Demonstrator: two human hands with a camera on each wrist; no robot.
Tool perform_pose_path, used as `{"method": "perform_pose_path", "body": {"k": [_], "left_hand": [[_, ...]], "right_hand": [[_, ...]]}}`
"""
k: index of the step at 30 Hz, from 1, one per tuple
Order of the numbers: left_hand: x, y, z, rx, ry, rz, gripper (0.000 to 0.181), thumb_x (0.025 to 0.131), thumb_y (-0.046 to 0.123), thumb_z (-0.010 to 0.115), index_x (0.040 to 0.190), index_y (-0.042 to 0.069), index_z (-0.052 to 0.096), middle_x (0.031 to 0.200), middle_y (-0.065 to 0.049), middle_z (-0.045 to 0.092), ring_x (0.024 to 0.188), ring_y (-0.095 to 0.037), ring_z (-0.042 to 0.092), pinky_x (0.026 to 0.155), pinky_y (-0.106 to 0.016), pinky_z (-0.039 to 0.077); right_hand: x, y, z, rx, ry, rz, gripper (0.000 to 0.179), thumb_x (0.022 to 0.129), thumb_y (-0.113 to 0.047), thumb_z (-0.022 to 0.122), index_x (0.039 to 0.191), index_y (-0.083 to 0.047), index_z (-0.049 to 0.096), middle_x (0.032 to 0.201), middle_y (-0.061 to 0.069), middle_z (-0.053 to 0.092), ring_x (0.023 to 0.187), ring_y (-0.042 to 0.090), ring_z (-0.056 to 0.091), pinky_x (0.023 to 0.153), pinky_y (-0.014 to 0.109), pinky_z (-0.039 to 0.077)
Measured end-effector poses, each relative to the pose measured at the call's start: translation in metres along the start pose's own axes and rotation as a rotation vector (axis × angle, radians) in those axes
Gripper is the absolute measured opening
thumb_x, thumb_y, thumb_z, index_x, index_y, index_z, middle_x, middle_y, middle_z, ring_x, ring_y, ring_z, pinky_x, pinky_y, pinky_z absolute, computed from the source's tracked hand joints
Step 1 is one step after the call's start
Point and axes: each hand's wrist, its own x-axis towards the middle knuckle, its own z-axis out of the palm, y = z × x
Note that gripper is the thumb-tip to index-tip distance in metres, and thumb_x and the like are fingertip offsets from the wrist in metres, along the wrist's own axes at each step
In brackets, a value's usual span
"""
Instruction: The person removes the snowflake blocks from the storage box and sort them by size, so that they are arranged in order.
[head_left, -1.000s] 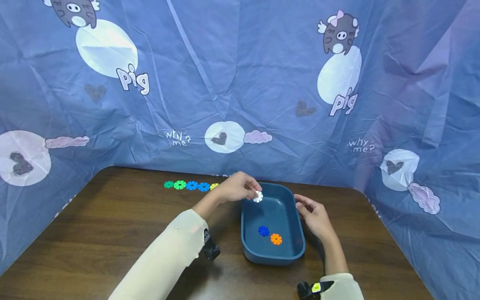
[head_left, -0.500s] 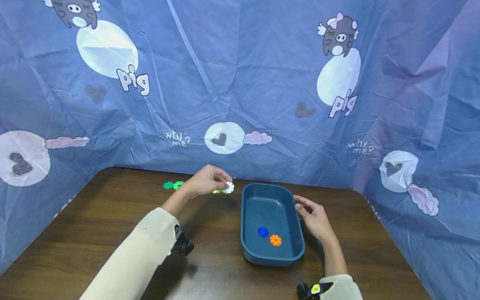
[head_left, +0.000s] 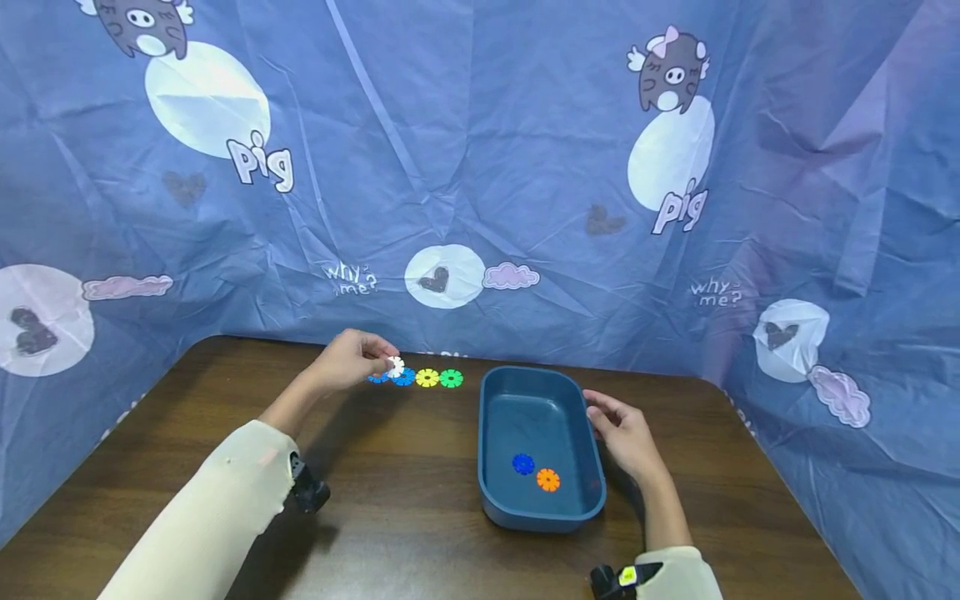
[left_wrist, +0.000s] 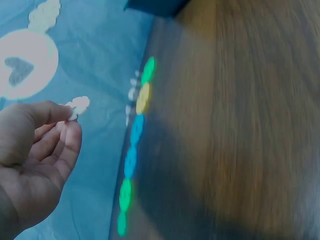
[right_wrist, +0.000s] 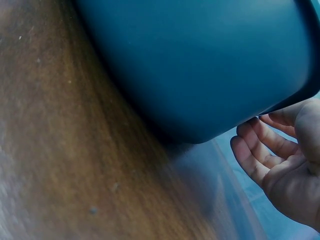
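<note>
Between the thumb and fingertips of my left hand I pinch a white notched plastic disc, also seen as a white disc in the left wrist view. It is held above a row of discs at the table's far edge: blue, yellow and green, with more hidden behind the hand in the head view. My right hand touches the right outer side of a blue tub with its fingertips, fingers loosely bent. Inside lie a dark blue disc and an orange disc.
The brown wooden table carries the tub right of centre. A blue printed curtain hangs right behind the far edge. In the left wrist view two green discs, one a green disc, lie at the row's near end.
My left hand has moved left with the white disc, from over the tub to over the blue discs in the row. The right hand stays against the tub.
</note>
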Motion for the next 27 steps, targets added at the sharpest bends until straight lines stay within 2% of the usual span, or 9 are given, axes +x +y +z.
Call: {"method": "perform_pose_path", "body": {"k": [2, 4, 10, 15, 22, 27], "left_hand": [[-0.004, -0.006, -0.006, 0.010, 0.028, -0.023, 0.021, 0.093, 0.003, 0.067, 0.111, -0.007, 0.073, 0.092, -0.013, 0.074, 0.076, -0.017, 0.068, 0.071, -0.036, 0.059], [-0.008, -0.010, -0.012, 0.027, 0.063, -0.053, 0.022, 0.094, 0.004, 0.067, 0.112, -0.006, 0.073, 0.094, -0.014, 0.075, 0.077, -0.019, 0.070, 0.068, -0.033, 0.058], [-0.018, -0.017, -0.024, 0.088, 0.143, -0.104, 0.022, 0.094, 0.005, 0.067, 0.112, -0.006, 0.073, 0.090, -0.013, 0.075, 0.070, -0.010, 0.064, 0.061, -0.023, 0.051], [-0.024, -0.026, -0.032, 0.111, 0.199, -0.127, 0.022, 0.093, 0.003, 0.068, 0.111, -0.008, 0.072, 0.089, -0.014, 0.075, 0.069, -0.009, 0.066, 0.059, -0.020, 0.052], [-0.031, -0.045, -0.039, 0.075, 0.292, -0.204, 0.019, 0.093, 0.002, 0.068, 0.107, -0.011, 0.070, 0.087, -0.016, 0.075, 0.071, -0.016, 0.073, 0.062, -0.024, 0.058], [-0.036, -0.060, -0.040, 0.088, 0.344, -0.233, 0.019, 0.092, 0.001, 0.069, 0.106, -0.012, 0.071, 0.086, -0.016, 0.076, 0.067, -0.010, 0.071, 0.060, -0.022, 0.057]], "right_hand": [[0.000, 0.000, -0.001, -0.004, -0.003, 0.003, 0.036, 0.107, -0.017, 0.056, 0.140, -0.004, 0.061, 0.122, 0.018, 0.067, 0.099, 0.020, 0.062, 0.081, 0.028, 0.058], [-0.001, -0.001, -0.001, -0.007, -0.005, 0.005, 0.037, 0.107, -0.018, 0.056, 0.141, -0.004, 0.060, 0.123, 0.018, 0.067, 0.100, 0.020, 0.062, 0.082, 0.029, 0.058], [-0.002, -0.001, -0.002, 0.011, -0.010, 0.001, 0.037, 0.107, -0.019, 0.056, 0.141, -0.004, 0.060, 0.125, 0.019, 0.066, 0.101, 0.018, 0.063, 0.082, 0.026, 0.058], [-0.001, 0.000, -0.002, 0.041, -0.012, -0.025, 0.037, 0.106, -0.015, 0.057, 0.140, 0.000, 0.060, 0.128, 0.022, 0.066, 0.098, 0.012, 0.063, 0.079, 0.022, 0.056], [-0.001, 0.000, -0.001, 0.057, -0.018, -0.016, 0.038, 0.106, -0.013, 0.056, 0.142, 0.002, 0.057, 0.127, 0.023, 0.066, 0.096, 0.011, 0.062, 0.078, 0.021, 0.056], [0.000, 0.001, -0.001, 0.046, -0.018, -0.010, 0.038, 0.106, -0.013, 0.057, 0.141, 0.001, 0.058, 0.125, 0.022, 0.066, 0.097, 0.013, 0.062, 0.078, 0.022, 0.056]]}}
